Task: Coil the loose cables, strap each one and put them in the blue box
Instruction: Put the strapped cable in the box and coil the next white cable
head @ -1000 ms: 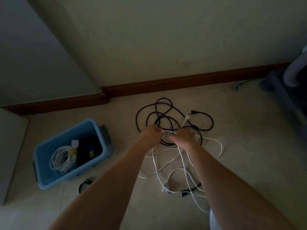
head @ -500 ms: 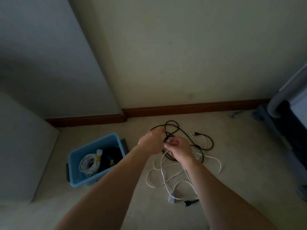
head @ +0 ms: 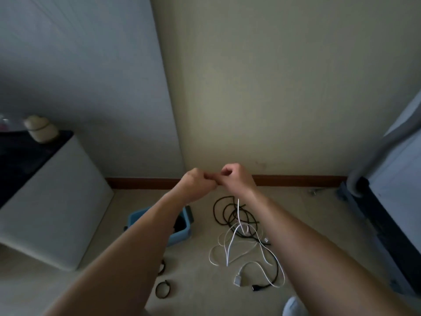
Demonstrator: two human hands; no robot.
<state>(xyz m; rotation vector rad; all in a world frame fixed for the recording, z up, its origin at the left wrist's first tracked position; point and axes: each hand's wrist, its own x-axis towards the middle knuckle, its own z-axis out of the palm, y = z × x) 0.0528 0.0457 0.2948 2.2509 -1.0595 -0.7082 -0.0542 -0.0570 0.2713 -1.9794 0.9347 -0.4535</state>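
Note:
Both my hands are raised in front of the wall, fingers curled, knuckles meeting. My right hand [head: 237, 176] pinches a white cable [head: 238, 208] that hangs straight down from it to the floor. My left hand [head: 198, 181] pinches the same cable's end against the right hand. The rest of the white cable loops on the floor over a tangle of black cable [head: 224, 213]. The white plug [head: 238, 280] lies nearest me. My left forearm covers most of the blue box [head: 136, 217], whose contents are hidden.
Two black straps [head: 163, 289] lie on the floor near the box. A white cabinet [head: 57, 201] with a cream jar [head: 41, 128] stands at the left. Dark furniture [head: 387, 224] fills the right side. A brown baseboard [head: 296, 180] runs along the wall.
Both hands rose from the cable pile up to wall height, lifting one white cable so it hangs taut. The view tilted upward and pulled back.

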